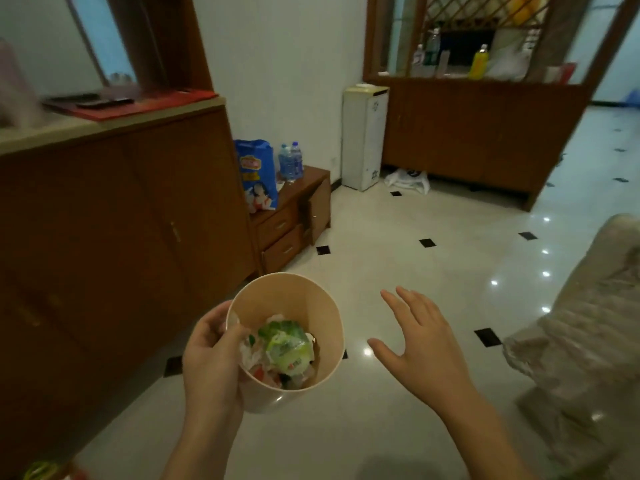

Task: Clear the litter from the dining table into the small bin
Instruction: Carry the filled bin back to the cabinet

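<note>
My left hand grips the small beige bin by its left rim, thumb hooked inside, and holds it above the tiled floor. Inside the bin lies litter: crumpled white paper, green and white wrappers, and red scraps. To the right of the bin my right hand hovers with fingers spread, holding nothing and apart from the bin. The dining table is out of view.
A long wooden sideboard runs along the left. Beyond it stands a low wooden cabinet carrying a blue bag and water bottles. A white appliance and a wooden divider stand at the back. A covered sofa sits at right.
</note>
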Tool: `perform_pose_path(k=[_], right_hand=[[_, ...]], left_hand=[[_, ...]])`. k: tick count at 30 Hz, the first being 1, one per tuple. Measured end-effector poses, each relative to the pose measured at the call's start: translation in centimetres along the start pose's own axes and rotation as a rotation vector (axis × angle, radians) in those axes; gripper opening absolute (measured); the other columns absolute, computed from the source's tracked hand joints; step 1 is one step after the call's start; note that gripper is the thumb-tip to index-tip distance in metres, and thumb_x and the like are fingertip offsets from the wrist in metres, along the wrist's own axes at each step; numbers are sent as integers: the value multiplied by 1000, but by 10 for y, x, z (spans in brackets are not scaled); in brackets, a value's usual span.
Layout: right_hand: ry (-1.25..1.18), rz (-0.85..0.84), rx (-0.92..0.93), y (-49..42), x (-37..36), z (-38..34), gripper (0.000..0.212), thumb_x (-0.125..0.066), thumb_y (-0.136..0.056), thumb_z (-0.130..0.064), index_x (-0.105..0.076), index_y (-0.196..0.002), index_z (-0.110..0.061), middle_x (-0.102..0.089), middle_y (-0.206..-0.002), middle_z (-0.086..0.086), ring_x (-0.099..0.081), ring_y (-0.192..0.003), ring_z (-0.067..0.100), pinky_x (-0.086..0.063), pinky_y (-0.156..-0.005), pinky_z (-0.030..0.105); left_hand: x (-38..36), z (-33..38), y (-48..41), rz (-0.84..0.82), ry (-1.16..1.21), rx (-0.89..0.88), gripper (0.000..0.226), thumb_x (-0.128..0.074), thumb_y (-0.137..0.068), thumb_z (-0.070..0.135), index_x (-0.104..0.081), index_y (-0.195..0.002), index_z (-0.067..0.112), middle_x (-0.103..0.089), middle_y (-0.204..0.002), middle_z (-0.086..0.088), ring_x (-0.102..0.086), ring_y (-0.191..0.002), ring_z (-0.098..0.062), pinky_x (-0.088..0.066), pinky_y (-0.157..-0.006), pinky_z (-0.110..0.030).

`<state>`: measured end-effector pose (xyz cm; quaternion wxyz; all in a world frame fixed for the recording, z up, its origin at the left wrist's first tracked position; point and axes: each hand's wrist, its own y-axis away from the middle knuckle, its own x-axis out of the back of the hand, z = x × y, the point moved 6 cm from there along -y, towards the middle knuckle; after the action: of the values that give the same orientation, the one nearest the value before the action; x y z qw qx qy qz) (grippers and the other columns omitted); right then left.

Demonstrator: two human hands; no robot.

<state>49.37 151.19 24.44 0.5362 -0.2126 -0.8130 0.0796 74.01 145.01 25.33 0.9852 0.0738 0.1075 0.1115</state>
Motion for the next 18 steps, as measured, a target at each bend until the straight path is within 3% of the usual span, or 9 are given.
perform_pose_path(k=[8,13,16,18], right_hand=[[147,163,-284,-100,-4,99,67,-51,-73,-52,-35,-133,-25,-43,-139,7,-36,-128,30,-33,-103,48],[202,249,-525,-140,20,154,69,-62,-78,-46,-29,-136,-27,-33,-145,3,-24,-135,26,-24,-108,42],[290,358,-629,-143,46,184,70,-66,-72,-45,-37,-132,-22,-45,-138,8,-37,-128,30,-29,-103,42],[347,384,-738,-137,62,207,74,-69,-72,-45,-34,-134,-25,-42,-140,5,-35,-130,27,-27,-102,38]], left_hand=[[-173,-13,-134,-306,-37,55,26,-59,-80,8,-64,-86,33,-63,-107,-1,-57,-104,-27,-49,-87,-48],[-307,-9,-171,-585,-52,71,27,-58,-80,8,-63,-92,33,-63,-114,-5,-57,-107,-29,-48,-90,-51],[-387,-11,-166,-768,-24,109,27,-58,-80,5,-63,-86,31,-65,-104,-4,-60,-102,-28,-51,-83,-46],[-436,-17,-152,-885,-19,144,33,-55,-79,0,-62,-86,31,-64,-98,1,-60,-95,-22,-49,-71,-38]])
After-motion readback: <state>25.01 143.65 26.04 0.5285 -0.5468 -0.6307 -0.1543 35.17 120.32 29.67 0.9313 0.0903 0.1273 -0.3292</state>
